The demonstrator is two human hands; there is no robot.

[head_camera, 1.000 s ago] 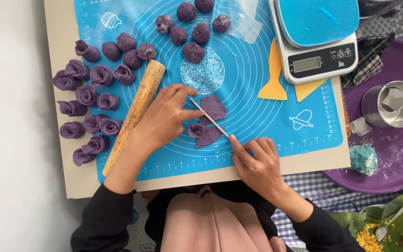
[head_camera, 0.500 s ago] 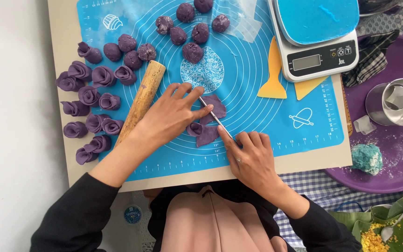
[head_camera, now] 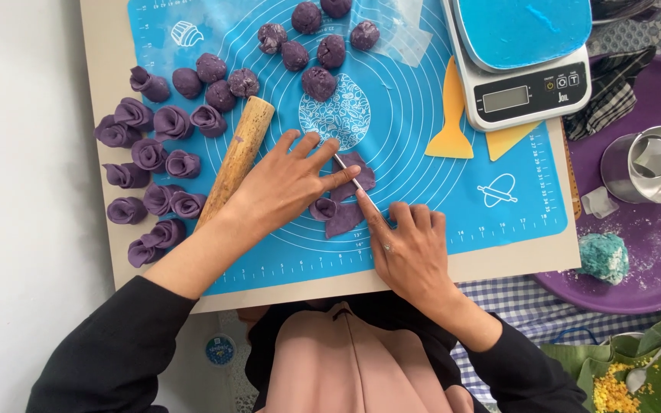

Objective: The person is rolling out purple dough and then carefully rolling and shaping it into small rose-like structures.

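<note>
Cutting step: left hand [head_camera: 284, 187] flat, fingers spread, pinning purple dough [head_camera: 346, 203] on blue mat [head_camera: 422, 206]; right hand [head_camera: 407, 248] pinches thin blade [head_camera: 355, 183]. Nxt: steady, straight cut w/ dough held.

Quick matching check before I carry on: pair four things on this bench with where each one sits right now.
1. wooden rolling pin
2. kitchen scale
3. metal cup
4. flat purple dough piece

a. on the purple tray
b. top right corner of the blue mat
c. between the left hand and right hand
d. beside the rolled purple dough shapes

Pairs: 1-d, 2-b, 3-a, 4-c
</note>
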